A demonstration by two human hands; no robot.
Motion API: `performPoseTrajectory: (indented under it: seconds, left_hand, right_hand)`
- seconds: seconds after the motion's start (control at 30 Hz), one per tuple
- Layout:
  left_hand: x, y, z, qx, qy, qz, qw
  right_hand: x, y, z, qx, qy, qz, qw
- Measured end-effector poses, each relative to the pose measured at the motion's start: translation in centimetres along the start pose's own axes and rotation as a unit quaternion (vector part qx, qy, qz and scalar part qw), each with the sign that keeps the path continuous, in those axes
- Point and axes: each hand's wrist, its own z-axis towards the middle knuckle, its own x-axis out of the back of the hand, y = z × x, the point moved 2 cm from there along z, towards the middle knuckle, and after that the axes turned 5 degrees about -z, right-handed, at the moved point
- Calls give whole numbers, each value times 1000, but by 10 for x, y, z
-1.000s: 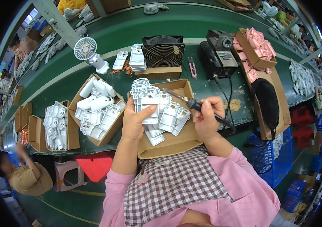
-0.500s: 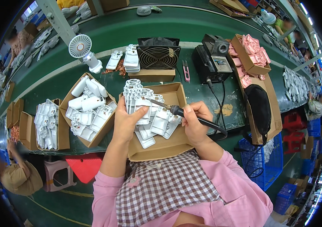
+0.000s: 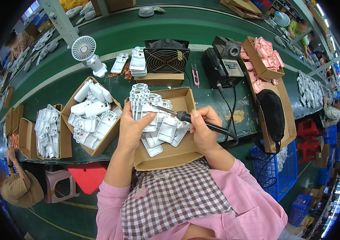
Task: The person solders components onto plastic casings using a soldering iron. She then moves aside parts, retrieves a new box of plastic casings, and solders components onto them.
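My left hand (image 3: 135, 124) grips a stack of white plastic housings (image 3: 141, 98), thumb across the front one. In my right hand (image 3: 206, 126) is a soldering iron (image 3: 184, 116), held like a pen. Its tip reaches the face of the front housing, near a small copper-coloured spot; whether it touches I cannot tell. Under both hands lies a shallow cardboard tray (image 3: 178, 153), with several loose white housings (image 3: 167, 129) inside.
Behind the tray stand a black square fan (image 3: 167, 58) and a soldering station (image 3: 222, 62) with cables. Tweezers (image 3: 195, 75) lie between them. Boxes of white parts (image 3: 94, 116) are at left, a box of pink parts (image 3: 265, 54) at right. A small white handheld fan (image 3: 85, 50) stands back left.
Almost nothing differs. My right hand and the soldering iron have shifted very slightly left, and the whole view has drifted a little. Both hands keep their hold.
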Motion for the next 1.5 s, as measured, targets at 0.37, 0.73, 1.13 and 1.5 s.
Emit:
performPoseTrajectory:
  seconds: [0.37,0.73,1.13,1.5]
  left_hand:
    - [0,1,-1,-4,5,3,1000]
    - [-1,0,-2,2,-3,15,1000]
    - [0,-1,-2,8,-6,29,1000]
    - [-1,1,-3,12,-3,37,999]
  right_hand:
    - [0,-1,-1,-10,6,-5,1000]
    - [0,-3,-1,-13,8,13,1000]
    - [-3,-2,1,-12,7,-12,1000]
    - [-3,-1,1,-10,4,-25,1000]
